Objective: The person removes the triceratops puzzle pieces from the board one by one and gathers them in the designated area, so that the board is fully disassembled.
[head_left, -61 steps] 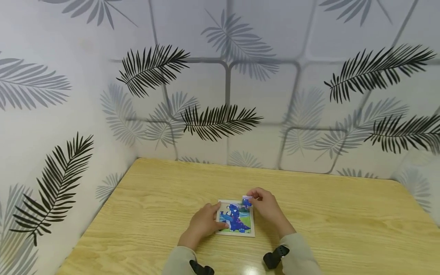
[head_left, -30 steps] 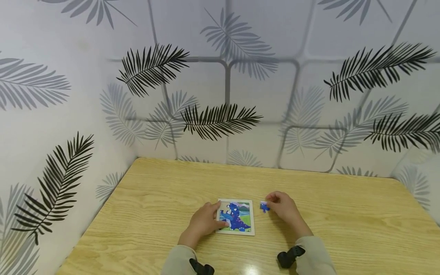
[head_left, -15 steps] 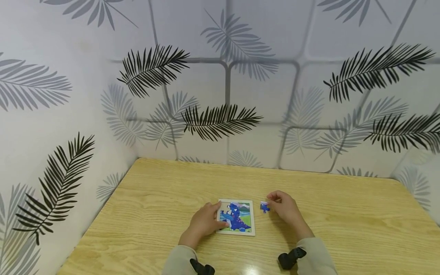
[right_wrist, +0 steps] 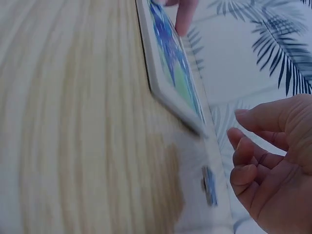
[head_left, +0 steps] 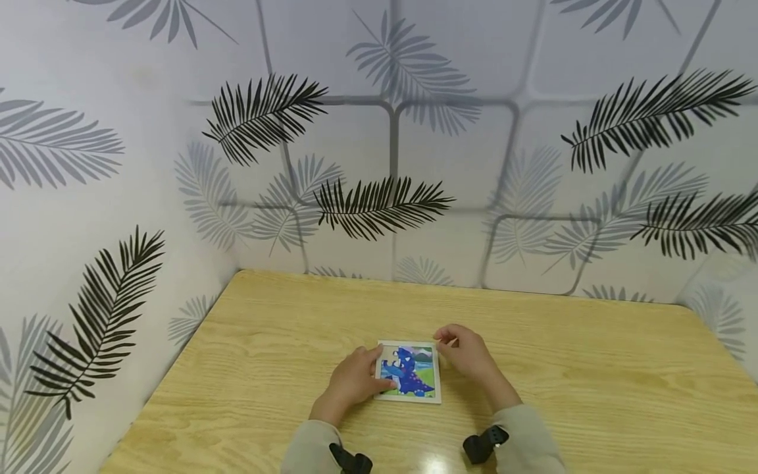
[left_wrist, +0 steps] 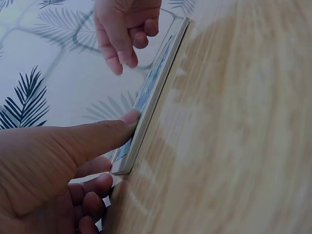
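Left hand: the left hand (head_left: 351,382) rests at the near-left edge of the puzzle board (head_left: 410,371), thumb straight and pressed on its rim, the other fingers loosely curled beside it and holding nothing.
Right hand: the right hand (head_left: 466,355) hovers at the board's far-right corner, fingers loosely bent and empty.
Puzzle board: lies flat on the desk (head_left: 592,395) between both hands; it looks thin, stiff and light, likely to slide on the smooth wood, so I judge its edges the best place to hold it.
Loose piece: a small blue puzzle piece (right_wrist: 209,185) lies on the desk just beside the right hand; flat and light, best pinched at its rim.
Views: only the right wrist view shows that piece; the left wrist view shows the board's thickness (left_wrist: 146,122) and the thumb contact; the head view shows the blue dinosaur picture.
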The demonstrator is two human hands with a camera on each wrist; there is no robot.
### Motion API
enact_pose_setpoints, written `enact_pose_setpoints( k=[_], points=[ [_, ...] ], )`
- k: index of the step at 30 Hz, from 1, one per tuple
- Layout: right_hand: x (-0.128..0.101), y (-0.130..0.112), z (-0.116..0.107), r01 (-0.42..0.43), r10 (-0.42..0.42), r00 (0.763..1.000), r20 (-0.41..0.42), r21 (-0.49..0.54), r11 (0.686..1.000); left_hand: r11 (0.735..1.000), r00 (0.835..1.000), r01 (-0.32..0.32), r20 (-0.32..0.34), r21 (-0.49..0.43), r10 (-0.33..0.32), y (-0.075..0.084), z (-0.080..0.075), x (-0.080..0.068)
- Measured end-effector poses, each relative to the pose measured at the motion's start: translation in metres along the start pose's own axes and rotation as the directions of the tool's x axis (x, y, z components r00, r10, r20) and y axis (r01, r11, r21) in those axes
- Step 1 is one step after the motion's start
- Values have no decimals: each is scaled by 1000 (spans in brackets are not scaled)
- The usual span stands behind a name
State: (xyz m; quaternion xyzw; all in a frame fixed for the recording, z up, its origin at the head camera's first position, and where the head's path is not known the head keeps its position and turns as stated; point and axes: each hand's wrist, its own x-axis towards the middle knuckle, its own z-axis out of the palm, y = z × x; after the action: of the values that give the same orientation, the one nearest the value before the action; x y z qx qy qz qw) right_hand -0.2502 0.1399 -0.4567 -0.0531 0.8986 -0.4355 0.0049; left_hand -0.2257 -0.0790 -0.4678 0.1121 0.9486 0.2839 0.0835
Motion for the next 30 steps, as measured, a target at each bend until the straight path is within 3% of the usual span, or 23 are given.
enact_pose_setpoints(
  k=[5,11,30],
  points=[
    [1,-14,14,71,-66,995,79,-62,996,1000,1000,-7,-1,-12,7,-1,0,1],
    [1,-20,26,131,-121,987,106,-92,987,1000,1000,-20,-5,-10,20,-2,-1,1],
    [10,-26,45,158,-126,978,167,-197,968,999,999,-41,-12,-6,41,-3,-1,0]
  ],
)
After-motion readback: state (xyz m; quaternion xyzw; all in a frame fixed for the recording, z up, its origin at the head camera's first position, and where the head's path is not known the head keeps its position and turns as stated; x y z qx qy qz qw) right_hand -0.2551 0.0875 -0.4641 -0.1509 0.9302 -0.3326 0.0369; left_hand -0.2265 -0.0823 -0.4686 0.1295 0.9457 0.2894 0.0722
